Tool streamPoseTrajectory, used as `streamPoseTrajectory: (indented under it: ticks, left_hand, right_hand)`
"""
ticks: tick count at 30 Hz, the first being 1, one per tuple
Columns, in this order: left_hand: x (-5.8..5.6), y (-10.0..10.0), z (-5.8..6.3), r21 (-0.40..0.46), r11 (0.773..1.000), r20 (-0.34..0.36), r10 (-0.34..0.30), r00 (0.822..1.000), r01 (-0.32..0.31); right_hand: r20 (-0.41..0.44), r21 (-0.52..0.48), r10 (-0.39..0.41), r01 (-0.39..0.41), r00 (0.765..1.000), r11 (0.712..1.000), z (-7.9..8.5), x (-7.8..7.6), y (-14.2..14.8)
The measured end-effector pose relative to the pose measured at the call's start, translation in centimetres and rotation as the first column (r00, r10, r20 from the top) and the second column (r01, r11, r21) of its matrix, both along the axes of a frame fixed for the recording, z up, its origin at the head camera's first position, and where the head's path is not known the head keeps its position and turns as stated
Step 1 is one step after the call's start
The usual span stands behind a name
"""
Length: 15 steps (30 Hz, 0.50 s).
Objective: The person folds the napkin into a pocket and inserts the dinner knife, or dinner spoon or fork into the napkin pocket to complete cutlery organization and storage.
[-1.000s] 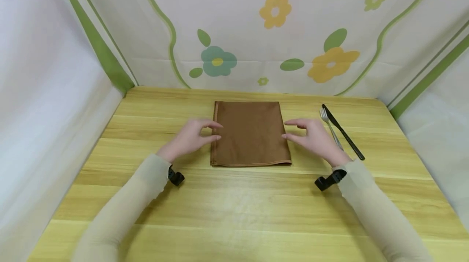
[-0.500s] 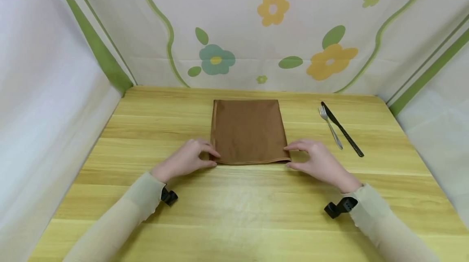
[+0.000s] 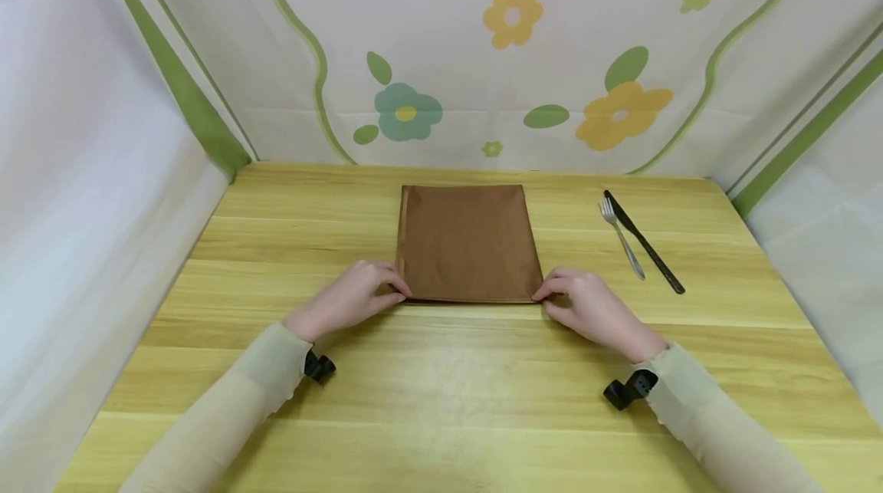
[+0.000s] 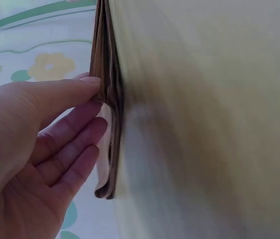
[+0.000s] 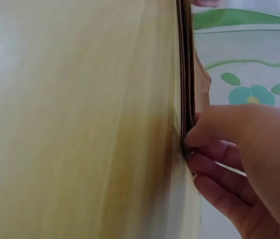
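A brown cloth napkin [image 3: 469, 244], folded into a square of several layers, lies flat in the middle of the table. My left hand [image 3: 355, 296] pinches its near left corner between thumb and forefinger; in the left wrist view the thumb of the left hand [image 4: 35, 134] presses the upper layers, and lower layers stay beneath. At the near right corner, my right hand [image 3: 586, 307] pinches the edge. From the right wrist view, the right hand [image 5: 239, 159] has thumb and forefinger tips together at the stacked layers. The near edge is slightly raised between both hands.
To the right of the napkin lie a silver fork [image 3: 624, 244] and a black knife [image 3: 645, 244], side by side at a slant. Behind the wooden table [image 3: 441, 401] hangs a white curtain [image 3: 455, 41] with printed flowers, and white cloth also hangs at both sides.
Both hands have come from the napkin's sides toward the person, down to its near corners. Fingers that were apart have closed on the corners, and the near edge has lifted a little.
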<state>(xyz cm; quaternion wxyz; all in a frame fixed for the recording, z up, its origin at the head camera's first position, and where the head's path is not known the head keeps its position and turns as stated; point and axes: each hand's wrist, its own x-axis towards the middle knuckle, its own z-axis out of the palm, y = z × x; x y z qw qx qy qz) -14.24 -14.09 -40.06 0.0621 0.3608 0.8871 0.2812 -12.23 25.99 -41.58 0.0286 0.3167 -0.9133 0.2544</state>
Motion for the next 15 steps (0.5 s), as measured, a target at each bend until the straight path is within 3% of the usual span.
streamPoseTrajectory:
  ticks: [7, 15]
  left_hand:
    - [-0.01, 0.1, 0.55, -0.044, 0.998, -0.051, -0.036, 0.998, 0.034]
    - [-0.16, 0.23, 0.22, -0.071, 0.997, 0.026, -0.025, 0.999, 0.027]
  right_hand:
    - [0.032, 0.009, 0.015, -0.016, 0.999, 1.0, 0.21, 0.04, -0.06]
    - [0.079, 0.022, 0.002, -0.004, 0.997, 1.0, 0.22, -0.04, 0.32]
